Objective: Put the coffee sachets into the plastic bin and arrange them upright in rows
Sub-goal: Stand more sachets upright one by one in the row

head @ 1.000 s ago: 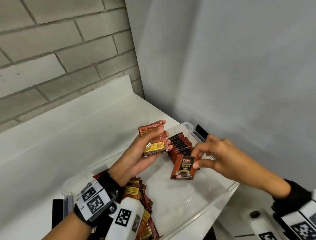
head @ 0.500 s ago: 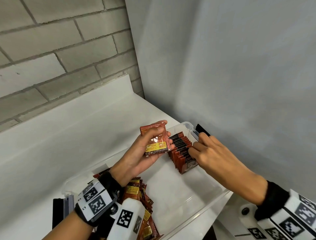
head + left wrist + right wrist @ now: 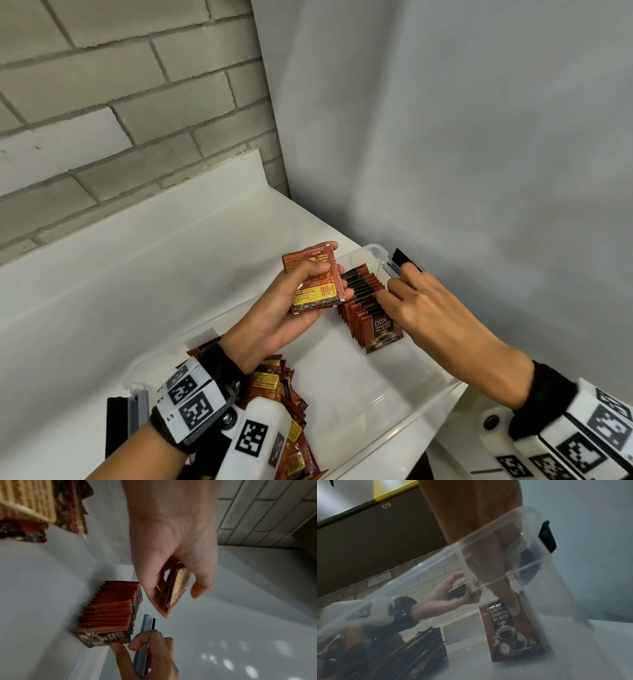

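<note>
In clear plastic bin (image 3: 442, 394): flat foil sachets (image 3: 371, 308).

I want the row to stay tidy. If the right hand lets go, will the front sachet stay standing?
Probably not reliably. The front sachet is thin, flat and already leans. It looks light, so a nudge could tip it forward. The right hand touches the row, which suggests the sachets need steadying.

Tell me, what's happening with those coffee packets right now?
Left hand holds a small stack of sachets. Right hand steadies the upright row inside the plastic bin. Loose pile waits. Nothing blocking.
</note>
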`<state>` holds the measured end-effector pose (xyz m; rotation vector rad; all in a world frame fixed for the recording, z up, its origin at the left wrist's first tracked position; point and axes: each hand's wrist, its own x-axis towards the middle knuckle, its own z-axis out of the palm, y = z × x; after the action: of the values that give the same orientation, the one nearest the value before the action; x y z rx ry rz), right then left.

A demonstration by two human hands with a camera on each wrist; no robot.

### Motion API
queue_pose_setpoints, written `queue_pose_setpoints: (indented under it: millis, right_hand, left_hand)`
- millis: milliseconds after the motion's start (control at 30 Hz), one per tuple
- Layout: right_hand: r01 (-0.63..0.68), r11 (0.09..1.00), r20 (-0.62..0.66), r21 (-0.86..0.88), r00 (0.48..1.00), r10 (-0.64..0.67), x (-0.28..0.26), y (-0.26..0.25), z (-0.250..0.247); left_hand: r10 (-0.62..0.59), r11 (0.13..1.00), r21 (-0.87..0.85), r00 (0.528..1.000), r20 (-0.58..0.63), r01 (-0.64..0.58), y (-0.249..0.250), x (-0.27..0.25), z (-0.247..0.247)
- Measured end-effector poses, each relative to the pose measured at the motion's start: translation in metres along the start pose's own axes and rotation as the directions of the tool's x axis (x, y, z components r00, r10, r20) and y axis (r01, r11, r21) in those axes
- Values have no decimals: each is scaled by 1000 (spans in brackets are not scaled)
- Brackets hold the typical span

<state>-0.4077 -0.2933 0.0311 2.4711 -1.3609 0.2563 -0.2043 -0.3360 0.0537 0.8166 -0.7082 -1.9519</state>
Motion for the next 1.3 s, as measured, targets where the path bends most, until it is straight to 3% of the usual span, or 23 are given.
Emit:
queue_pose_setpoints:
  millis: [167, 267, 300, 367, 467, 733, 900, 1033, 1300]
  right_hand:
    - [7, 997, 3, 71, 1000, -7, -2, 1, 0]
    - [-10, 968, 10, 249, 1000, 7, -1, 5, -1]
    - [-45, 928, 2, 371, 999, 48, -1, 5, -3]
    - [-175, 760, 52, 626, 982, 183, 1, 4, -9]
    - [-276, 549, 121, 789, 946, 301, 5, -4, -21]
    - [-267, 221, 189, 938, 929, 317, 13, -13, -13]
    - [-173, 73, 127, 982, 901, 415, 11, -13, -15]
    - [-116, 113, 55, 987, 894, 444, 10, -14, -19]
    - [-95, 272, -17, 958, 924, 382, 9, -11, -9]
  left_hand:
    - [0, 1000, 0, 999, 43, 0, -2, 2, -4]
    - [15, 999, 29, 998, 54, -16, -2, 2, -4]
    - [20, 998, 50, 998, 57, -23, -2, 2, -3]
    - [28, 994, 107, 997, 72, -36, -2, 1, -2]
    - [29, 984, 174, 996, 85, -44, -3, 0, -1]
    - [-13, 981, 195, 991, 135, -14, -5, -1, -1]
    - [-116, 980, 174, 986, 120, 94, -3, -1, 0]
    - [-154, 984, 109, 984, 88, 144, -1, 1, 0]
    - [-204, 950, 263, 972, 121, 167, -6, 0, -4]
